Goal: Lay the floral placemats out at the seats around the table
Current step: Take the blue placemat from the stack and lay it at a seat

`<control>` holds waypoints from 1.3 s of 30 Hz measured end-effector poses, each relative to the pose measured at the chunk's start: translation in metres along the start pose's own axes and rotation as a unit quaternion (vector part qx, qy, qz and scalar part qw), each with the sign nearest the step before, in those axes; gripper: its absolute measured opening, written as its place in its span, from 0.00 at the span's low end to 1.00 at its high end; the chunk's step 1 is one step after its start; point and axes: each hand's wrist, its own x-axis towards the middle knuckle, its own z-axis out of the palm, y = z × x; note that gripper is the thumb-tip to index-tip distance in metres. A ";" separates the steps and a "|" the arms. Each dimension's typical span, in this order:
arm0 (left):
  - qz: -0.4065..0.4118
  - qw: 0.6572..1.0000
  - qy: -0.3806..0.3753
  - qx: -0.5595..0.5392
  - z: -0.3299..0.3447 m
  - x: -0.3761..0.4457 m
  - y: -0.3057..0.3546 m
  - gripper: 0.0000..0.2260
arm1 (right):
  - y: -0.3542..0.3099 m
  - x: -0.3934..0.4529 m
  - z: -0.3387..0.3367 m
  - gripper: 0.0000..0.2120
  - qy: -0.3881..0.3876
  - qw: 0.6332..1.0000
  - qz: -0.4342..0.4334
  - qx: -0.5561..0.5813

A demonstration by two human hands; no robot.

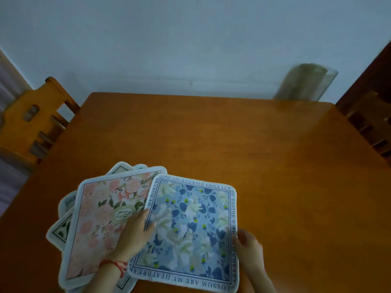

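Observation:
A loose pile of floral placemats lies at the near left of the wooden table (243, 134). A pink floral placemat (99, 220) tops the pile, with other mats (61, 229) poking out beneath it. A blue floral placemat (190, 227) with lettering round its border lies partly over the pink one's right edge. My left hand (133, 235), a red string at its wrist, holds the blue mat's left edge, fingers over the seam between the two mats. My right hand (247, 246) grips the blue mat's right edge.
A wooden chair (31, 121) stands at the table's left side and another chair (372, 123) at the right. A pale upholstered chair back (304, 83) shows beyond the far right edge. A light wall runs behind the table.

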 end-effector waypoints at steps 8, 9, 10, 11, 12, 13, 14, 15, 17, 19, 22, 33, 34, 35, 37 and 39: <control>-0.048 0.995 0.063 -0.057 0.005 0.007 -0.004 0.15 | 0.002 0.003 0.010 0.13 0.051 0.993 0.070 0.076; -0.055 0.994 0.072 -0.064 0.004 0.008 -0.004 0.13 | 0.003 0.004 0.011 0.14 0.052 0.993 0.080 0.075; -0.060 0.993 0.078 -0.070 0.004 0.008 -0.005 0.12 | 0.003 0.005 0.011 0.14 0.053 0.992 0.087 0.075; -0.065 0.991 0.082 -0.081 0.003 0.008 -0.005 0.11 | 0.003 0.006 0.010 0.15 0.054 0.991 0.095 0.079; -0.071 0.989 0.084 -0.098 0.004 0.008 -0.005 0.10 | 0.004 0.007 0.011 0.14 0.054 0.990 0.101 0.081; -0.077 0.987 0.085 -0.113 0.004 0.008 -0.005 0.09 | 0.004 0.007 0.011 0.14 0.053 0.990 0.103 0.081; -0.081 0.985 0.089 -0.125 0.006 0.007 -0.006 0.09 | 0.005 0.007 0.010 0.12 0.051 0.990 0.102 0.077; -0.083 0.983 0.096 -0.133 0.006 0.007 -0.008 0.09 | 0.004 0.008 0.010 0.10 0.049 0.991 0.099 0.073; -0.089 0.979 0.107 -0.152 0.004 0.005 -0.007 0.08 | 0.004 0.008 0.009 0.05 0.049 0.992 0.094 0.072; -0.098 0.973 0.104 -0.179 0.001 0.004 -0.007 0.06 | 0.004 0.008 0.010 0.08 0.047 0.991 0.098 0.080; -0.106 0.970 0.098 -0.195 -0.001 0.004 -0.009 0.11 | 0.004 0.009 0.010 0.12 0.048 0.989 0.106 0.094; -0.089 0.964 0.106 -0.227 -0.014 -0.008 0.007 0.06 | -0.005 0.001 0.002 0.05 0.056 0.992 0.064 0.098; -0.085 0.964 0.108 -0.228 -0.016 -0.010 0.009 0.06 | -0.007 -0.001 0.000 0.05 0.060 0.992 0.055 0.098; -0.081 0.964 0.109 -0.227 -0.019 -0.012 0.011 0.05 | -0.009 -0.004 -0.003 0.05 0.064 0.992 0.044 0.097; -0.072 0.965 0.113 -0.227 -0.024 -0.017 0.013 0.05 | -0.013 -0.009 -0.011 0.06 0.070 0.992 0.022 0.101; -0.060 0.963 0.120 -0.232 -0.030 -0.022 0.014 0.04 | -0.019 -0.018 -0.020 0.07 0.075 0.991 0.001 0.113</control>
